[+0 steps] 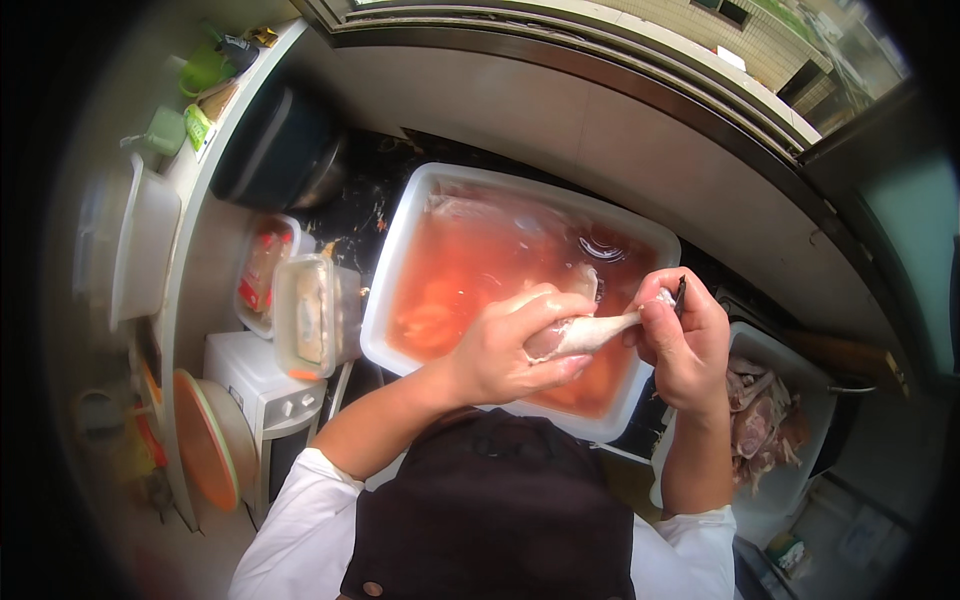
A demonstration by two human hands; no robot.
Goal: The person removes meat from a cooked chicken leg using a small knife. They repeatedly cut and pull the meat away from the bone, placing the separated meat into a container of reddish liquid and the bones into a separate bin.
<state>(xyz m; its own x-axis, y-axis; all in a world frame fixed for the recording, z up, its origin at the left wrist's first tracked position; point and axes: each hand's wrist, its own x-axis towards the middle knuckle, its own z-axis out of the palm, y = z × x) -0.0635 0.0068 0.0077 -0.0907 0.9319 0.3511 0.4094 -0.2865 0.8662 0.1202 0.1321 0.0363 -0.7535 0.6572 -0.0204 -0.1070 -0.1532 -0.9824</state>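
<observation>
Over a white plastic tub (395, 280) of reddish water, my left hand (520, 345) is wrapped round the thick end of a raw poultry leg (590, 333). The leg's narrow, pale end points right, towards my right hand (685, 330). That hand is closed in a pinch at the leg's tip. A thin dark tool (682, 292) sticks up between its thumb and fingers; its kind is mostly hidden. Pale pieces of meat (430, 325) lie under the water, blurred by its colour. Ripples (602, 248) show near the tub's far right corner.
To the right stands a second white tub (820, 400) holding raw poultry pieces (760, 420). Left of the water are plastic containers (308, 320), a white appliance (285, 385) and a dark pot (270, 150). A shelf edge (215, 130) rises at left; a window frame (600, 60) runs behind.
</observation>
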